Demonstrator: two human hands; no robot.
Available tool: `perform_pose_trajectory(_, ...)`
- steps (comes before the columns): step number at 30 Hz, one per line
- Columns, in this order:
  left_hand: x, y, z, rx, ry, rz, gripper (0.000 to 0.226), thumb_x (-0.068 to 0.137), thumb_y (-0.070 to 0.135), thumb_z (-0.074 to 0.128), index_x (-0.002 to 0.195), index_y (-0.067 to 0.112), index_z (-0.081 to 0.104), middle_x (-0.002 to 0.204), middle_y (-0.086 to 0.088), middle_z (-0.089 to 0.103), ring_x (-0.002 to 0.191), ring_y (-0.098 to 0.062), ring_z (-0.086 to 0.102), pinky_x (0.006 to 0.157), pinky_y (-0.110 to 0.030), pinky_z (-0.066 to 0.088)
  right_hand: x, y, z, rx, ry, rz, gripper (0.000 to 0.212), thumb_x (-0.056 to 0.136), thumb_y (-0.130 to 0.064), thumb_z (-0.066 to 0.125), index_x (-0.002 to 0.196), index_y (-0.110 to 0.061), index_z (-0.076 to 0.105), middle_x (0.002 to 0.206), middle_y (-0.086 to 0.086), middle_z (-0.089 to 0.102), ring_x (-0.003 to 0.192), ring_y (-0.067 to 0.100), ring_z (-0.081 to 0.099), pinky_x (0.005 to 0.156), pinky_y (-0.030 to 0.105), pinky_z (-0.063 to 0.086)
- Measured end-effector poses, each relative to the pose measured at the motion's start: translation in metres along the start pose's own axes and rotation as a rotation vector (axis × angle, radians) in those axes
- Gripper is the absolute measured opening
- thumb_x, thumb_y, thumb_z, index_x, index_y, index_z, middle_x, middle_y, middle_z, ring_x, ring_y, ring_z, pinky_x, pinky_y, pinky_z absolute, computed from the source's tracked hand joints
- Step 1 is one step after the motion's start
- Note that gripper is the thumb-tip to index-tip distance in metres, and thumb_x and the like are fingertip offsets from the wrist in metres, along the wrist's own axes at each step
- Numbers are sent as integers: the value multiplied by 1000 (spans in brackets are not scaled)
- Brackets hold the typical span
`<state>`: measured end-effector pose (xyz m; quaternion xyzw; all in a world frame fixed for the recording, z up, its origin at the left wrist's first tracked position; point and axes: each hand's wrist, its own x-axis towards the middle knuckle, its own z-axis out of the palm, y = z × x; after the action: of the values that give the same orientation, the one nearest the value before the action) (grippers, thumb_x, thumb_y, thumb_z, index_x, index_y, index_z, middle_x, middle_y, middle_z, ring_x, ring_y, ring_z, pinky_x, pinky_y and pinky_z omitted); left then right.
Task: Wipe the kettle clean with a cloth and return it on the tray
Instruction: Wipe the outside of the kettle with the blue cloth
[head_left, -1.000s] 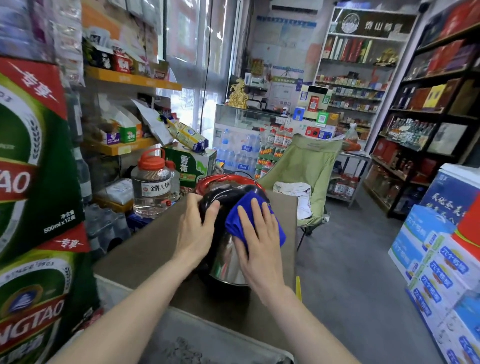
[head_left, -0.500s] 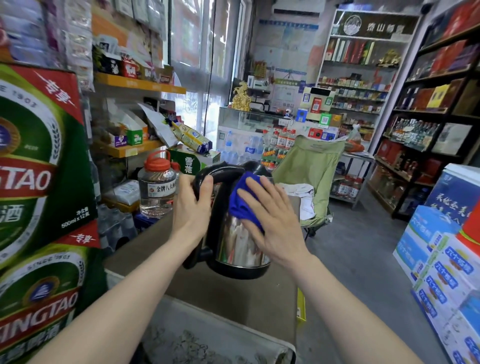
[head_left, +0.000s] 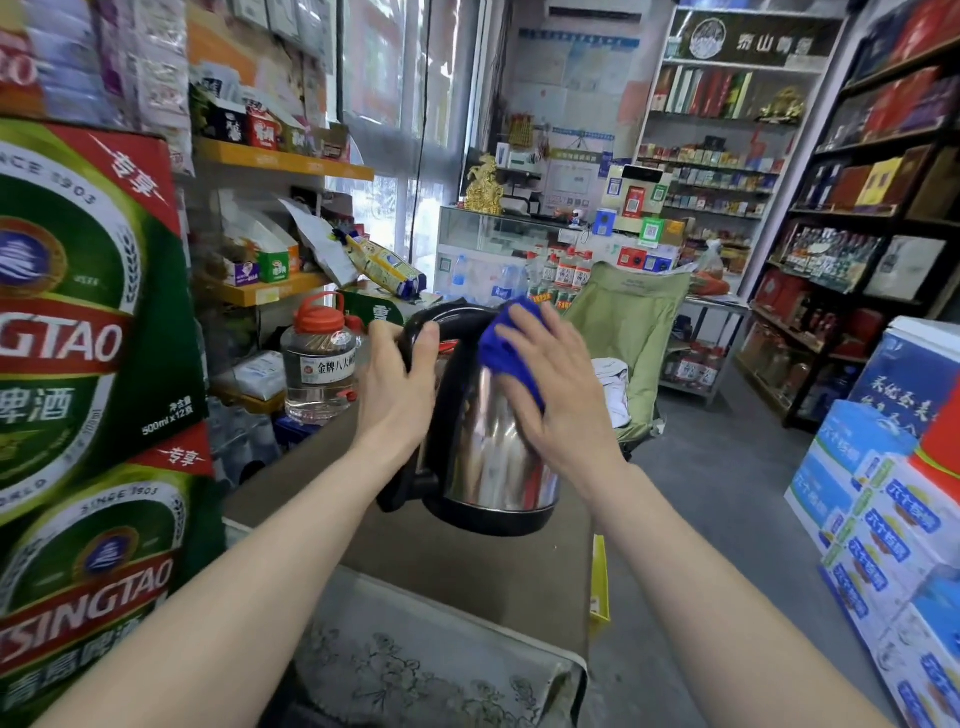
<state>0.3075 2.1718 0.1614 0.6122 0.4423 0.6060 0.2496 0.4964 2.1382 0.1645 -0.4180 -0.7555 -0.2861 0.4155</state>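
A steel kettle (head_left: 488, 457) with a black handle and black base hangs in the air above the brown counter (head_left: 467, 566), tilted a little. My left hand (head_left: 397, 395) grips its black handle near the top. My right hand (head_left: 561, 395) presses a blue cloth (head_left: 506, 343) flat against the kettle's upper right side, fingers straight. A grey tray (head_left: 431, 670) with a flower pattern lies at the near end of the counter, below the kettle.
Green beer cartons (head_left: 88, 364) are stacked close on the left. A clear jug with a red cap (head_left: 319, 358) stands on the counter's far left. A green folding chair (head_left: 628, 332) sits behind the counter. Blue cartons (head_left: 883, 519) line the right; the grey floor aisle runs between.
The kettle has been lifted off the counter and raised upright. My right hand and the cloth slid from the lid to the upper side wall.
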Motion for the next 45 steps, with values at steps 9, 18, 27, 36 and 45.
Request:
perform_pose_trajectory(9, -5, -9, -10, -207, 16, -43, 34, 93, 63, 41, 91, 29, 40, 70, -2, 50, 56, -22, 48, 53, -45, 43, -21, -8, 6, 16, -51, -92, 47, 101, -26, 52, 146, -14, 54, 160, 7, 43, 152, 30, 32, 122, 55, 27)
perform_pose_trajectory(18, -5, -6, -12, -351, 32, -20, 33, 103, 42, 40, 103, 10, 40, 61, 3, 44, 46, -15, 41, 41, -28, 34, -9, -39, 5, 120, 26, 220, 50, 103, -43, 44, 149, -24, 50, 165, 3, 33, 155, 27, 24, 125, 46, 22)
perform_pose_trajectory(27, -3, 0, -9, -332, 61, -42, 33, 101, 49, 40, 97, 16, 39, 63, 3, 45, 48, -15, 42, 44, -31, 35, 1, -37, 0, 325, 124, 582, 44, 104, -40, 43, 148, -35, 49, 162, -11, 38, 150, 12, 34, 122, 36, 29)
perform_pose_trajectory(36, 5, -4, -4, -241, 37, -76, 37, 86, 73, 41, 86, 36, 39, 82, -8, 55, 68, -25, 53, 63, -45, 43, 10, -25, 5, 215, 82, 429, 41, 105, -34, 50, 144, -25, 56, 162, -3, 38, 151, 20, 33, 121, 48, 31)
perform_pose_trajectory(45, 12, -4, -1, -198, 37, -130, 38, 81, 76, 39, 83, 39, 37, 86, -10, 57, 70, -27, 54, 66, -49, 46, -4, -13, 16, 186, 91, 258, 43, 104, -38, 50, 140, -18, 62, 158, 6, 45, 151, 30, 34, 118, 55, 33)
